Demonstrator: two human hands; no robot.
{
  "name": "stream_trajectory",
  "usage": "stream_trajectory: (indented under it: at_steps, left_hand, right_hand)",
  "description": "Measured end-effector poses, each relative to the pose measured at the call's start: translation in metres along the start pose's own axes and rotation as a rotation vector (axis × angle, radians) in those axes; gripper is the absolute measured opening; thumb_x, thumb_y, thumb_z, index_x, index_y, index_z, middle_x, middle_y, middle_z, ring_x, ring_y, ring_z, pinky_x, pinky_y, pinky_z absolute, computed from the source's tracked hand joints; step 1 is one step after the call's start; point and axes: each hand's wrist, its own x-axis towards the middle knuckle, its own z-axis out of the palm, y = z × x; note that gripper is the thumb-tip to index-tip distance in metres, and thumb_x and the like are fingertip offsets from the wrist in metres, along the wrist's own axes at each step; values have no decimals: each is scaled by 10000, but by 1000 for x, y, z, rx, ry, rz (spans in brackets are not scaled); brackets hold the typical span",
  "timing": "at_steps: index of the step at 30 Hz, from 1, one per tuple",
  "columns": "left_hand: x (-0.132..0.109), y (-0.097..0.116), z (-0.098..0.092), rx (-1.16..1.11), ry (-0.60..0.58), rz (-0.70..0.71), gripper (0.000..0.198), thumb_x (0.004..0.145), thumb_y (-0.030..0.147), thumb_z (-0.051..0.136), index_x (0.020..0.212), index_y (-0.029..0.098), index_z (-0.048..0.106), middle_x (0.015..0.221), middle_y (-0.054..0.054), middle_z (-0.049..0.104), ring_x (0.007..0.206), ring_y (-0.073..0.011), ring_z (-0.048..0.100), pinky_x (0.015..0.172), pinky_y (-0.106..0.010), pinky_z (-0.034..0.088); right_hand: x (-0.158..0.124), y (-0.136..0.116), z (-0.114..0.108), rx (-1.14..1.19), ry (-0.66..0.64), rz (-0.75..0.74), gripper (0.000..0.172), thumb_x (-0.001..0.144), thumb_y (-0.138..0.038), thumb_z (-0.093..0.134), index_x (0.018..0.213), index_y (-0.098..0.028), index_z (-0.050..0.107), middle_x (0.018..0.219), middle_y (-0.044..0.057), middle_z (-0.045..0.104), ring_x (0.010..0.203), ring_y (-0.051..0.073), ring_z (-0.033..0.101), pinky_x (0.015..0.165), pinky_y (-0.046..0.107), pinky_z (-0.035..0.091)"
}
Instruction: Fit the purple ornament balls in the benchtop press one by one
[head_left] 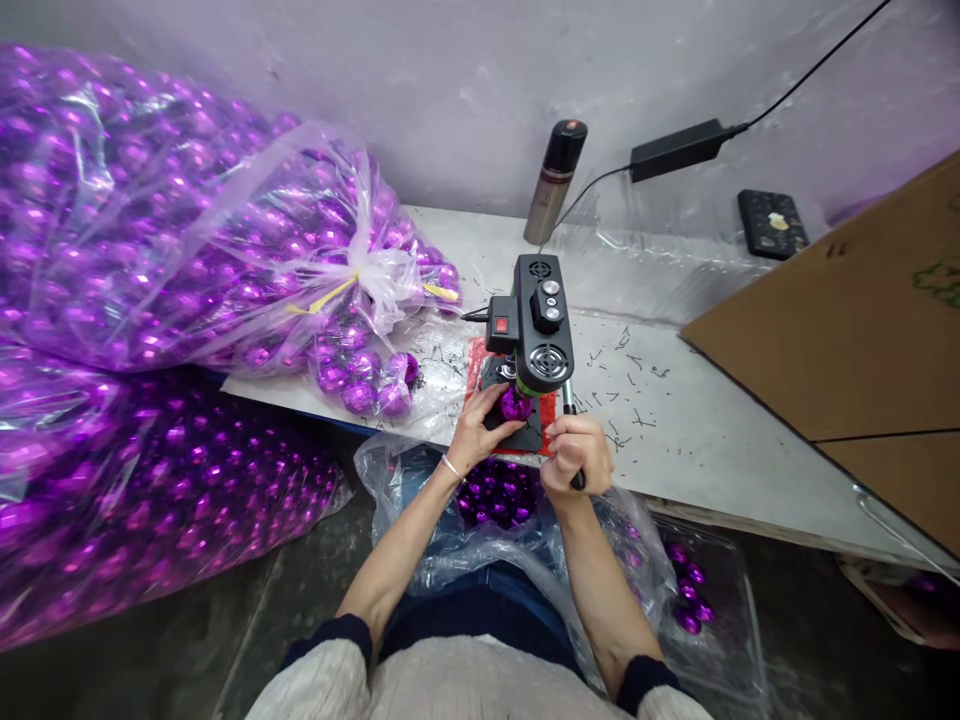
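My left hand [480, 430] is closed around a shiny purple ball [516, 403], thumb on one side and fingers on the other. The ball sits beneath the head of a small black drill press [543, 320], over its dark base plate [525, 438]. My right hand [577, 452] grips the press's lever [570, 400] by its black handle, just right of the machine. The drill tip is hidden by the machine head. Below the table edge, an open plastic bag on my lap holds many purple balls [496, 492].
Large clear bags of purple balls [150, 220] fill the left side. A spray can [555, 182], a power adapter [676, 150] and a black box-shaped item [772, 224] are behind. A cardboard box [847, 340] stands right. Dark shavings [634, 375] litter the white table.
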Motion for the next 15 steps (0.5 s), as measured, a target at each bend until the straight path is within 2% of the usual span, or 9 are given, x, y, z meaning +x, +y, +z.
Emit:
stream_trajectory:
  at_steps: [7,15]
  left_hand:
    - [0,-1,0,41,-19,34,509,631,266,961,1108,258,783,1279,-103,738,1314,-329,619,1271,-527,309]
    - [1,-9,-2,107,-61,91,499,699,334,933,1163,261,763,1311,-109,724,1334,-323,613,1256,-520,347]
  right_hand:
    - [-12,8,4,17,60,-16,332,1048,-310,442,739,-231,536,690,-15,649,581,131,618,670,336,531]
    - [-25,17,7,16,56,-3,355,1054,-348,408,728,-240,501,679,-25,609,553,134,606,642,347,521]
